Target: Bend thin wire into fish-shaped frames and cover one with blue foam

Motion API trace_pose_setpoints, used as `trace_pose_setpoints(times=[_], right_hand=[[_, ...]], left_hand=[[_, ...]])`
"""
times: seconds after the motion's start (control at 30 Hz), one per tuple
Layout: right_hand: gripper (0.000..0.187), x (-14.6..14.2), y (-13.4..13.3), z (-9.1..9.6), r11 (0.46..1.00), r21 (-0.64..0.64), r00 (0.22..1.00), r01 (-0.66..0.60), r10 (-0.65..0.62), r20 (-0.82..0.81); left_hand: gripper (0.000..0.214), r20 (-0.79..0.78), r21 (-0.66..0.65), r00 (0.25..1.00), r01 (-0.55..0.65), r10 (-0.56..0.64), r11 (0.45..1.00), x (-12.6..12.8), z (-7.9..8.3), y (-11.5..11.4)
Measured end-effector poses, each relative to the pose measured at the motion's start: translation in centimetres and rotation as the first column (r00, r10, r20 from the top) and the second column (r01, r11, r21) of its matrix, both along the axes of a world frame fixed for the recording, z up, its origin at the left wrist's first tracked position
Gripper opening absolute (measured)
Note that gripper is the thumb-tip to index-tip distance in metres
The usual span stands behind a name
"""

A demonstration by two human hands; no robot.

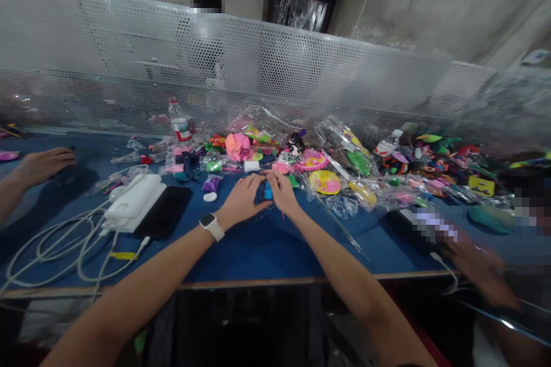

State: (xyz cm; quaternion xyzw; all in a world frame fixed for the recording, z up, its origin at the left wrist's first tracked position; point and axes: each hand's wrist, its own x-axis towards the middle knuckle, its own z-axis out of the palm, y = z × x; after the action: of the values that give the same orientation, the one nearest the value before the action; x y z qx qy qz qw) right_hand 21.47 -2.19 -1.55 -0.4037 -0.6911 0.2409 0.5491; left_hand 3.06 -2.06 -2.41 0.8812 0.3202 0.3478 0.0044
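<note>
A small blue lump point(267, 191), which looks like modelling clay, is between my two hands just above the blue tabletop. My left hand point(242, 199), with a white-banded watch on its wrist, has its fingers bent around the lump's left side and the thumb under it. My right hand point(278, 188) closes on it from the right, fingertips meeting those of the left. The fingers hide part of the lump. Left of my hands lie a white oval piece point(210, 197) and a purple packet point(212, 183). A yellow and pink disc point(325, 182) lies to the right.
A white power bank point(135, 203) with coiled cables and a black phone point(163, 212) lie left. Bagged clay pieces, a bottle point(178, 121) and another bottle point(388, 143) line the perforated screen point(293, 63). Other people's hands point(45, 165) point(477, 266) are at both sides.
</note>
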Motion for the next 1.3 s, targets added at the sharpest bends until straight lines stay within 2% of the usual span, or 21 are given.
trace_pose_setpoints(times=[0.13, 0.23, 0.37, 0.57, 0.67, 0.87, 1.0, 1.1, 1.2, 1.3], right_hand=[[0.048, -0.5, -0.3, 0.0, 0.999, 0.006, 0.999, -0.048, 0.048, 0.017], [0.053, -0.6, -0.8, 0.1, 0.996, -0.045, 0.996, -0.077, 0.079, 0.029], [0.065, -0.5, -1.9, 0.7, 0.964, -0.187, 0.973, -0.189, 0.210, 0.099], [0.075, -0.5, -2.2, 0.5, 0.921, -0.273, 0.931, -0.279, 0.329, 0.156], [0.073, -0.7, -2.1, 0.2, 0.918, -0.286, 0.936, -0.275, 0.323, 0.138], [0.052, -1.0, -2.1, 0.4, 0.944, -0.277, 0.961, -0.179, 0.228, 0.154], [0.054, -0.3, -1.4, 0.0, 0.939, -0.299, 0.959, -0.172, 0.229, 0.168], [0.067, 0.7, -0.6, -0.7, 0.950, -0.267, 0.954, -0.163, 0.221, 0.202], [0.069, 1.5, 0.1, -1.2, 0.965, -0.233, 0.958, -0.119, 0.173, 0.228], [0.065, 1.6, 0.1, -1.4, 0.951, -0.283, 0.953, -0.124, 0.194, 0.233]], left_hand=[[0.054, -0.054, 0.030, 0.999, 0.001, 0.000, 1.000, -0.4, -0.3, 0.3], [0.057, -0.107, 0.058, 0.994, -0.007, 0.013, 0.998, -0.7, -0.2, 0.2], [0.038, -0.173, 0.112, 0.984, -0.034, 0.053, 0.993, -1.1, 0.6, -0.1], [0.017, -0.248, 0.155, 0.966, -0.030, 0.068, 0.987, -1.8, 1.5, 0.2], [0.012, -0.245, 0.177, 0.968, -0.009, 0.053, 0.984, -1.9, 1.5, 0.2], [0.015, -0.223, 0.232, 0.970, -0.047, 0.101, 0.972, -1.6, 1.0, 0.2], [0.015, -0.213, 0.115, 0.976, -0.025, 0.049, 0.993, -1.7, 1.1, 0.5], [0.038, -0.205, -0.002, 0.979, 0.018, -0.018, 1.000, -1.9, 1.1, 0.6], [0.060, -0.205, -0.075, 0.977, 0.037, -0.052, 0.996, -1.9, 0.7, 0.6], [0.050, -0.176, -0.082, 0.983, 0.042, -0.056, 0.996, -1.9, 0.0, 0.9]])
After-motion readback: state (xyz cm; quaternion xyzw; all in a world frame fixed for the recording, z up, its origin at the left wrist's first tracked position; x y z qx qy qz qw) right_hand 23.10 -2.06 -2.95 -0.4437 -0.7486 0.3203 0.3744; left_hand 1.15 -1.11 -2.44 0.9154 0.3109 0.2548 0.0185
